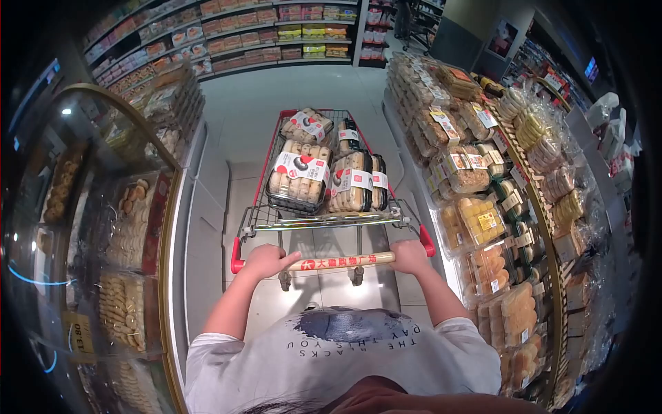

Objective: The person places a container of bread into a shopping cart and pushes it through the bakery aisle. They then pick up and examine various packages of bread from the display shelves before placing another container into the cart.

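Both my hands are on the handle (345,262) of a shopping cart (265,172) with a red-trimmed wire basket. My left hand (267,261) wraps round the handle's left end, its thumb lying along the bar. At the right end, my right hand (410,256) is closed round it too. In the basket are several clear plastic boxes of pastries with white and red labels. One pastry box (298,178) is at the near left, another box (350,182) at the near right. Farther forward are a box (307,126) and a smaller dark-based pack (348,135).
On the left is a glass-fronted bakery case (131,228) with trays of baked goods. Stacked pastry boxes (476,219) line a display on the right. Shelves of packaged goods (276,34) stand across the far end, beyond pale floor (241,103) between the displays.
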`<state>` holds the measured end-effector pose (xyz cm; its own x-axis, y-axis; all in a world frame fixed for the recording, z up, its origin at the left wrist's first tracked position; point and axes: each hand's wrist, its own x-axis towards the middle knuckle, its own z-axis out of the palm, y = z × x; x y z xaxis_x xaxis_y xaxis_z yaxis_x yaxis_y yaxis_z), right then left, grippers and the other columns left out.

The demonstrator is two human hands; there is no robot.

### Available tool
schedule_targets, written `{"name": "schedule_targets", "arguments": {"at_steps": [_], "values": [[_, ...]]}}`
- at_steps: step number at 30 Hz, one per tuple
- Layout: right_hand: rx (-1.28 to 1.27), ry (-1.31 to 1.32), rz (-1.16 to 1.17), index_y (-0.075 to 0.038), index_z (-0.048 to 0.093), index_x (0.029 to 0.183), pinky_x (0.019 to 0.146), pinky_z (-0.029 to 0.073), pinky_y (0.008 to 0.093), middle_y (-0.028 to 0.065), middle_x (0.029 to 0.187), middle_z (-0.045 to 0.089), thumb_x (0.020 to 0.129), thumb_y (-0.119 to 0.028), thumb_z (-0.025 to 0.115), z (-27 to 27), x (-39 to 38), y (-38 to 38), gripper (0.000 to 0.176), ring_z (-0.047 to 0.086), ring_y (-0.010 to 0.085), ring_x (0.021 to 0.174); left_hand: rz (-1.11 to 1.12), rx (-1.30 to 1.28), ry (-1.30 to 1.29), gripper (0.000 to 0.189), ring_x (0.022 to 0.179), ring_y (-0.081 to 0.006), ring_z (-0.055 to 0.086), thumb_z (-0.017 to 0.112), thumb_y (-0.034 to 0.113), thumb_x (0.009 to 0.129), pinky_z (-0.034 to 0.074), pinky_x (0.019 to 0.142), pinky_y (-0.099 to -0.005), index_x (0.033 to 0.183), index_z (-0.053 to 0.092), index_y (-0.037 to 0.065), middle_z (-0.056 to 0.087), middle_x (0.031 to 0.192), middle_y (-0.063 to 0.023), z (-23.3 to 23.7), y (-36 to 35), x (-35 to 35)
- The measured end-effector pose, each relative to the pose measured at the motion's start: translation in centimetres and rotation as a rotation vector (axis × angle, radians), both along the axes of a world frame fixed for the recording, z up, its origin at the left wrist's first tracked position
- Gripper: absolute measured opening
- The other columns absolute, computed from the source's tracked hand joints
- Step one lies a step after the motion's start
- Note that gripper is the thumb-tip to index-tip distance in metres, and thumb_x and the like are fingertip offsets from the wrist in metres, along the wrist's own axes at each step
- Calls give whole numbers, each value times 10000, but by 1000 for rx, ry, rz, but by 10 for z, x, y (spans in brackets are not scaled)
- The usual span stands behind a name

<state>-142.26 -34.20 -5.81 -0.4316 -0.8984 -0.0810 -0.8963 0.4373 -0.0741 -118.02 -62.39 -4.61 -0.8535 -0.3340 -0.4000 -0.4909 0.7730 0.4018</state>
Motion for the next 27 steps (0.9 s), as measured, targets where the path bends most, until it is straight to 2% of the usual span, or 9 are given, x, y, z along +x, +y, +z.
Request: {"name": "schedule_targets", "arguments": {"at_steps": [1,2,7,8,18,24,27], "values": [[-22,24,11,-83,574,610,568,466,413,107,659,592,625,-253,598,-3,-11,-9,172,588,305,623,76,16,33,676,668,-307,593,330,637,805,459,627,-414,657,656,64,605,638,-139,-2,-8,-5],[-16,28,3,-84,582,624,576,469,413,107,663,596,617,-251,602,-2,-19,-20,168,592,303,630,63,-101,22,679,666,-318,591,272,584,849,456,638,-414,645,656,64,602,635,-143,-2,-11,-15],[54,36,-7,-87,597,643,600,474,411,106,676,605,590,-241,615,4,-67,-60,164,600,298,654,89,-58,-37,671,667,-318,593,292,594,834,454,635,-412,648,649,58,599,631,-146,4,-42,-58],[-34,42,25,-74,562,576,563,457,416,107,616,575,583,-253,608,7,-74,-69,185,577,310,600,92,-73,-28,667,667,-317,594,296,592,833,454,632,-413,650,649,57,598,630,-146,-1,-50,-65],[-15,-26,100,-69,564,580,562,460,395,99,633,569,576,-226,620,-2,-176,-146,167,579,293,612,187,-25,-127,611,667,-308,590,324,536,839,458,650,-406,651,647,53,597,634,-140,16,-108,-148],[106,-7,149,-77,587,633,581,471,383,84,657,578,575,-218,641,-3,-229,-218,162,591,272,637,291,-61,-88,561,610,-317,570,377,516,820,442,591,-424,625,634,57,569,581,-142,6,-161,-188],[239,-36,163,-108,628,735,606,486,394,83,765,623,633,-271,604,2,-251,-255,194,621,250,715,342,-104,-30,530,594,-320,568,406,493,809,440,571,-428,606,625,56,568,574,-142,4,-185,-203]]}}
